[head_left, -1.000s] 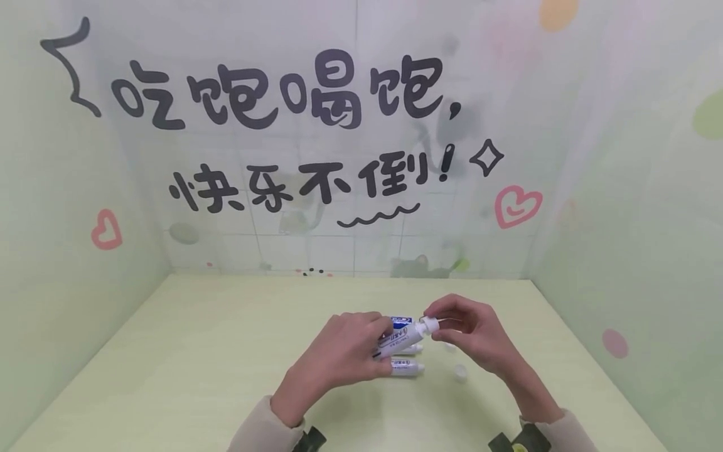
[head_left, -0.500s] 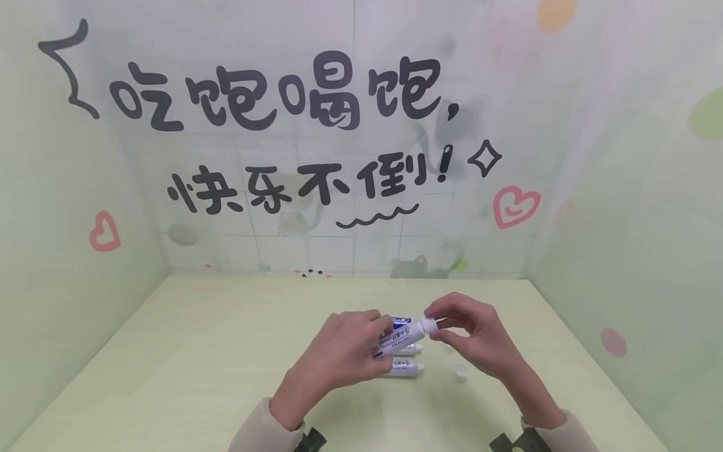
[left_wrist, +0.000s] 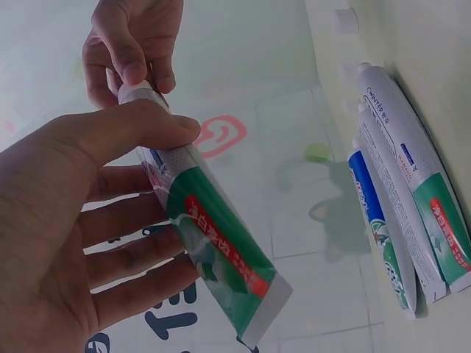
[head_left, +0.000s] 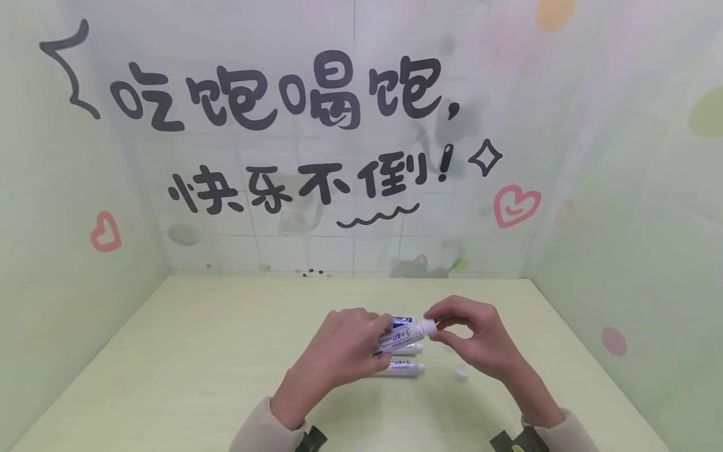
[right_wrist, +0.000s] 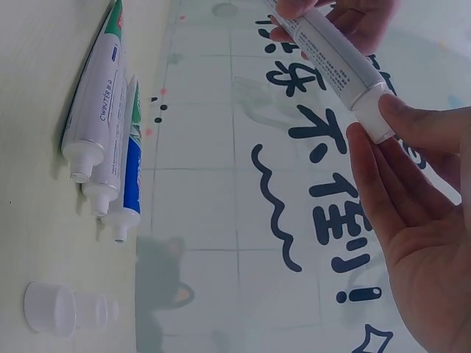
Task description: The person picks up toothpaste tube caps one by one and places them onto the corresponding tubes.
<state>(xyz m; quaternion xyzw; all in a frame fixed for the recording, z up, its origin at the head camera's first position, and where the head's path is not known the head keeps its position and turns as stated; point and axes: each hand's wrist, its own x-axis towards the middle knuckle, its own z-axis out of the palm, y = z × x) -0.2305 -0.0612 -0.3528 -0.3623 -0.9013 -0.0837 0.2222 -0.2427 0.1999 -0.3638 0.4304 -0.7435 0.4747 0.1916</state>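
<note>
My left hand (head_left: 344, 348) grips a toothpaste tube (head_left: 398, 339) above the table, thumb on one side and fingers on the other. In the left wrist view the tube's green end (left_wrist: 213, 235) with a red label points away from the right hand. At the tube's neck my right hand (head_left: 480, 333) pinches a white cap (right_wrist: 374, 118) between thumb and fingertips, and the cap covers the nozzle. Beneath the held tube lie three more tubes side by side, the nearest a white tube (head_left: 403, 367); their nozzles are bare in the right wrist view.
Loose white caps lie in a row off the tubes' nozzle ends, the nearest cap (right_wrist: 50, 310) standing largest in the right wrist view. The pale table (head_left: 169, 364) is bounded by a printed back wall (head_left: 316, 251) and side walls.
The cap sat askew at the nozzle a second ago; it is now in line with the tube and over the nozzle. Both hands have barely shifted.
</note>
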